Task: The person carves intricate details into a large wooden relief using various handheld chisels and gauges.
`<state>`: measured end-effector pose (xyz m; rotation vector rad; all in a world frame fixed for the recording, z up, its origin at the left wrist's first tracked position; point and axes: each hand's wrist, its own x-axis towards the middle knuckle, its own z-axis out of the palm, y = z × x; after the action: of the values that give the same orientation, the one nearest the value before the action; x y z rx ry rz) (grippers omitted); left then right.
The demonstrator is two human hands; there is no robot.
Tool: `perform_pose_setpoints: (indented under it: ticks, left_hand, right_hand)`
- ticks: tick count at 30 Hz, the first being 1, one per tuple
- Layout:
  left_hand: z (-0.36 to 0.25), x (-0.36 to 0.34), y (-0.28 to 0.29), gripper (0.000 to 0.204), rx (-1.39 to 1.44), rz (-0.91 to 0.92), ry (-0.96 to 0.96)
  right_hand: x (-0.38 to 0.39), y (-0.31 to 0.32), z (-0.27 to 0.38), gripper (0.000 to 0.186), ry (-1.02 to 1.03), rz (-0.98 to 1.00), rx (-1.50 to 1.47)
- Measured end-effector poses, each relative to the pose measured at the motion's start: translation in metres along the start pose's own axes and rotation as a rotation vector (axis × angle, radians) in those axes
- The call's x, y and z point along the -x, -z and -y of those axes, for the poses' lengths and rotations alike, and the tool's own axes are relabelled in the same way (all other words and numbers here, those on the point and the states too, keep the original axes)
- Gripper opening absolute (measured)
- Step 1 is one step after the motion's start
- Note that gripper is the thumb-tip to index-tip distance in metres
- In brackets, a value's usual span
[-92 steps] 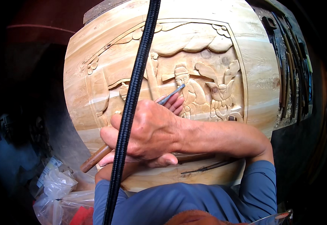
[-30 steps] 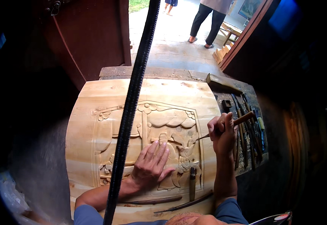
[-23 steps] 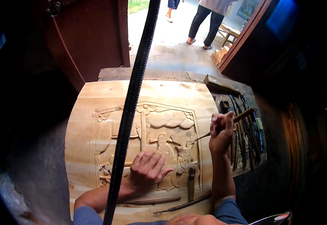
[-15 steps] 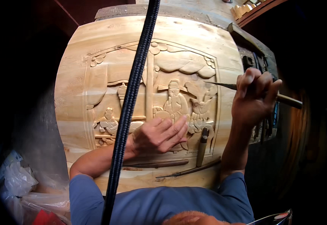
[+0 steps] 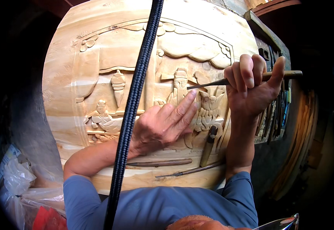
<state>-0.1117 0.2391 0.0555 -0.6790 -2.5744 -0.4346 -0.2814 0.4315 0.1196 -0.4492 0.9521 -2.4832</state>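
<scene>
A large pale wooden panel (image 5: 98, 50) carved in relief with figures and clouds fills the view. My left hand (image 5: 163, 124) lies flat on the carving, fingers stretched toward a standing figure (image 5: 180, 86). My right hand (image 5: 251, 86) is raised at the panel's right side and grips a carving chisel (image 5: 213, 82) by its wooden handle. The thin metal blade points left, its tip just above my left fingertips and close to the figure.
Three more chisels lie on the panel's lower edge (image 5: 209, 140) (image 5: 159, 163) (image 5: 188, 171). Several tools (image 5: 276, 115) sit in a rack at the right. A black braided cord (image 5: 134, 107) hangs down across the view. Plastic bags (image 5: 15, 178) lie at the lower left.
My head has come closer to the panel, which looks larger now. My right hand with the chisel has swung in so the blade tip nears the figure. My left hand stays on the carving.
</scene>
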Motion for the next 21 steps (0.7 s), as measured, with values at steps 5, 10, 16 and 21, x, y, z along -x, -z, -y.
perform_pose_setpoints:
  ticks: [5,10,16,21]
  left_hand:
    - [0.002,-0.001,0.0,0.06,-0.026,0.023,0.001]
    - [0.004,0.0,0.001,0.062,-0.032,0.035,-0.005]
    - [0.0,0.005,-0.005,0.063,-0.031,0.04,0.031]
    - [0.001,0.004,-0.005,0.066,-0.043,0.033,0.037]
  right_hand:
    - [-0.009,0.012,-0.003,0.077,-0.017,0.108,0.001]
    - [-0.018,0.014,-0.003,0.077,-0.073,0.169,-0.059]
    - [-0.025,0.02,-0.006,0.075,-0.103,0.229,-0.018]
    - [-0.027,0.019,-0.007,0.071,-0.142,0.192,0.021]
